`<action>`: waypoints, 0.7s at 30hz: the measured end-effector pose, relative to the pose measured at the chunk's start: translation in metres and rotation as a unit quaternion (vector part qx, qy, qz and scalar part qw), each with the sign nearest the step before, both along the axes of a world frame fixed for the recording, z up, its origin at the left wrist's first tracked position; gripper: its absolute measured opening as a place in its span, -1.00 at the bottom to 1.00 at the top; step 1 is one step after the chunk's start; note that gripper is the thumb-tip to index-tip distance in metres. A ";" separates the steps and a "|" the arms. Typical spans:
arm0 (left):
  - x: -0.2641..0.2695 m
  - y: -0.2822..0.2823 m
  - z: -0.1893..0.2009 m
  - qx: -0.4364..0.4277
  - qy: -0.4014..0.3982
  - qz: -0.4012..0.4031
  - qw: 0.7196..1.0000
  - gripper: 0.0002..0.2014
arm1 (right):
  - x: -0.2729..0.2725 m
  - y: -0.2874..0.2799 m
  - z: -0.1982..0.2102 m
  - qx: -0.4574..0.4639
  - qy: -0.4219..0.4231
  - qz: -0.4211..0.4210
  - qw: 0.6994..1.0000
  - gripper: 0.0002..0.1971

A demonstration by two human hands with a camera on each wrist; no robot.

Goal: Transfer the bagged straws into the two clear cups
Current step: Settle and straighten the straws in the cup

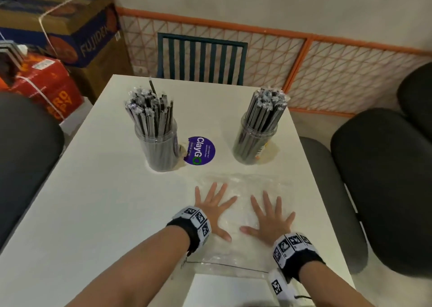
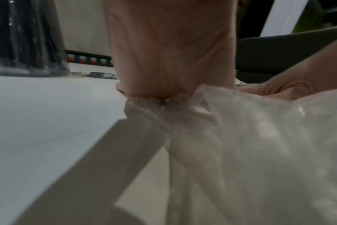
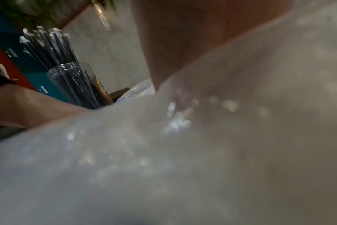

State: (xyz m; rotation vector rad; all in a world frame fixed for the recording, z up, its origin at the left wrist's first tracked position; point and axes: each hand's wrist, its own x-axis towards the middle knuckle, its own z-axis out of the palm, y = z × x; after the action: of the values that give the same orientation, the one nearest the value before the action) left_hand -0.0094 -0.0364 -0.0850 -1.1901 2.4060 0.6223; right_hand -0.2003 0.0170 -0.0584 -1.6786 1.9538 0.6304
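Two clear cups stand on the white table [image 1: 93, 201], each packed with black wrapped straws: the left cup [image 1: 159, 148] and the right cup [image 1: 253, 143]. A clear plastic bag [image 1: 238, 215] lies flat and crumpled on the near part of the table, with no straws visible in it. My left hand [image 1: 214, 209] and right hand [image 1: 268, 218] press down on the bag, palms flat and fingers spread. In the left wrist view the bag [image 2: 260, 144] bunches under my palm. In the right wrist view the bag [image 3: 164, 159] fills the frame, with a straw cup [image 3: 75, 85] behind.
A round purple sticker [image 1: 201, 151] lies between the cups. A dark slatted chair [image 1: 201, 59] stands at the table's far side and black padded chairs [image 1: 381, 185] at both sides. Cardboard boxes [image 1: 60, 21] are stacked at the back left, before an orange wire fence [image 1: 327, 59].
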 end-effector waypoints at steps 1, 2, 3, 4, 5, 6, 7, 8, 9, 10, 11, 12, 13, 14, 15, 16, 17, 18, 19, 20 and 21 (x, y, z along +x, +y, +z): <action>-0.001 0.000 0.001 0.007 0.002 0.004 1.000 0.16 | -0.001 -0.001 0.002 0.009 -0.004 0.000 1.000 0.02; -0.001 -0.001 0.006 0.021 0.008 0.010 1.000 0.12 | -0.001 -0.003 0.007 0.021 -0.010 0.000 1.000 0.01; -0.001 -0.003 0.017 0.041 0.022 0.024 0.999 0.04 | -0.002 -0.007 0.014 0.036 -0.012 -0.001 0.999 -0.02; 0.002 -0.006 0.033 0.054 0.049 0.048 0.996 -0.10 | -0.001 -0.013 0.028 0.050 -0.009 -0.004 0.999 -0.07; 0.008 -0.008 0.050 0.049 0.102 0.082 0.990 -0.28 | 0.000 -0.022 0.044 0.053 -0.010 -0.007 0.998 -0.15; 0.019 -0.012 0.069 0.031 0.178 0.123 0.976 -0.45 | 0.003 -0.035 0.065 0.039 -0.021 -0.006 0.999 -0.24; 0.032 -0.013 0.090 0.013 0.260 0.162 0.952 -0.59 | 0.009 -0.046 0.088 0.013 -0.046 -0.002 0.999 -0.31; 0.050 -0.015 0.113 0.000 0.327 0.199 0.924 -0.70 | 0.020 -0.062 0.112 -0.026 -0.084 0.017 0.996 -0.36; 0.070 -0.017 0.132 -0.007 0.366 0.232 0.901 -0.78 | 0.034 -0.076 0.133 -0.067 -0.128 0.039 0.989 -0.39; 0.091 -0.021 0.147 -0.022 0.372 0.260 0.891 -0.78 | 0.050 -0.091 0.151 -0.107 -0.173 0.057 0.977 -0.40; 0.112 -0.027 0.158 -0.056 0.358 0.286 0.887 -0.72 | 0.068 -0.105 0.164 -0.142 -0.222 0.063 0.963 -0.37; 0.132 -0.035 0.166 -0.095 0.339 0.316 0.881 -0.67 | 0.088 -0.118 0.172 -0.164 -0.271 0.063 0.946 -0.30; 0.151 -0.045 0.171 -0.137 0.324 0.351 0.868 -0.66 | 0.108 -0.129 0.176 -0.178 -0.312 0.064 0.931 -0.19; 0.166 -0.054 0.174 -0.167 0.319 0.385 0.850 -0.64 | 0.128 -0.139 0.178 -0.187 -0.341 0.074 0.918 -0.06; 0.176 -0.063 0.176 -0.171 0.325 0.416 0.832 -0.51 | 0.144 -0.149 0.174 -0.189 -0.360 0.081 0.910 0.06; 0.182 -0.072 0.175 -0.152 0.336 0.434 0.822 -0.27 | 0.161 -0.156 0.169 -0.185 -0.377 0.081 0.904 0.17; 0.185 -0.082 0.173 -0.124 0.350 0.441 0.817 -0.04 | 0.175 -0.163 0.159 -0.177 -0.391 0.075 0.900 0.26; 0.184 -0.090 0.171 -0.100 0.364 0.434 0.818 0.13 | 0.187 -0.169 0.148 -0.169 -0.408 0.064 0.895 0.34; 0.180 -0.097 0.169 -0.085 0.380 0.419 0.820 0.25 | 0.196 -0.175 0.138 -0.173 -0.424 0.051 0.888 0.39; 0.175 -0.104 0.166 -0.075 0.398 0.406 0.819 0.31 | 0.201 -0.181 0.127 -0.179 -0.437 0.042 0.880 0.42; 0.168 -0.111 0.163 -0.061 0.413 0.400 0.816 0.32 | 0.203 -0.190 0.111 -0.183 -0.460 0.034 0.868 0.42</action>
State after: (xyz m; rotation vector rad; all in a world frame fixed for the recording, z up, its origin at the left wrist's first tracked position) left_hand 0.1585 -0.1469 0.0777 -2.4187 2.4740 1.5125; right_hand 0.0024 -0.1729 0.0521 -1.7742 1.3310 -0.5123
